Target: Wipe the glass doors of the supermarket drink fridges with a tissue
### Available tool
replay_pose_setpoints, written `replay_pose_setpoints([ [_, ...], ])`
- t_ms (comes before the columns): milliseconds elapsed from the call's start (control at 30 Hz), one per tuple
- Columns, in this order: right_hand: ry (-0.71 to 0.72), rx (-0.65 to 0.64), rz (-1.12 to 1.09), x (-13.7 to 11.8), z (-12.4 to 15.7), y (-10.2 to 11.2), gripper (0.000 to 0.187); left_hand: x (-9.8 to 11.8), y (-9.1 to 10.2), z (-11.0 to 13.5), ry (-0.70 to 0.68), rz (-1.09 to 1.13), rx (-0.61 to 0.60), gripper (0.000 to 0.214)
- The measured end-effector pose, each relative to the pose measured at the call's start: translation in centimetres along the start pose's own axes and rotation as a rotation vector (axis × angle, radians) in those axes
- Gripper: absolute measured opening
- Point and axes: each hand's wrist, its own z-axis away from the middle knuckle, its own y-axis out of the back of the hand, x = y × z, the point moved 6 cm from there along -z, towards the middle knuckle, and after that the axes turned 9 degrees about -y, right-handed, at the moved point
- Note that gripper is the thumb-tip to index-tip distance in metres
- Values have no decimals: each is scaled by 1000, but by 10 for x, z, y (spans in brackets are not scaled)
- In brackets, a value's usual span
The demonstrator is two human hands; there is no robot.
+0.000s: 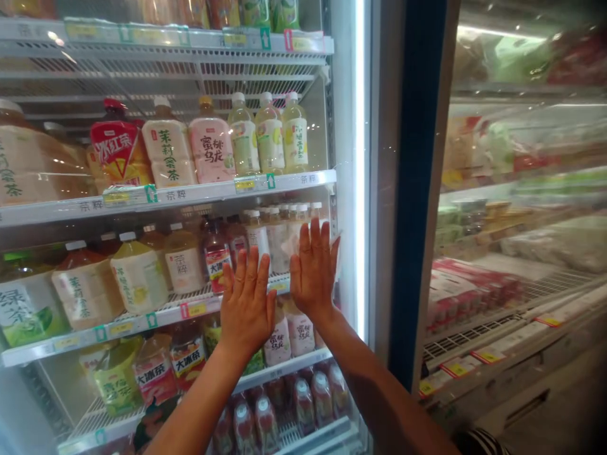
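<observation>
Both my hands lie flat against the glass door [345, 158] of a drinks fridge, fingers stretched upward. My left hand [247, 306] is pressed on the glass in front of the middle shelf [142, 322]. Just to its right and a little higher is my right hand [313, 272], close to the door's lit right edge. A pale, whitish patch [337, 262] shows around the right hand's fingers; I cannot tell whether it is a cloth or a reflection. Behind the glass stand tea bottles [213, 148] in rows.
The fridge holds several wire shelves of bottled drinks with price tags on the rails. A dark blue post [417, 189] separates it from a second glass-fronted case [521, 189] on the right, which holds packaged foods. A grey floor [569, 417] shows at lower right.
</observation>
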Motion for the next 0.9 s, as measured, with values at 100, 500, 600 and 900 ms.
replay_pose_setpoints([
  [100,-1,-12,-2,16,23,4,68,10,-7,-8,-9,23,4,72],
  [500,-90,-34,62,88,33,23,66,23,-25,-31,-33,29,24,71],
  [600,-35,-60,61,100,39,24,66,23,-26,-31,-35,19,6,71],
  [900,-134,13,32,98,44,25,68,23,-30,-28,-13,41,-39,76],
])
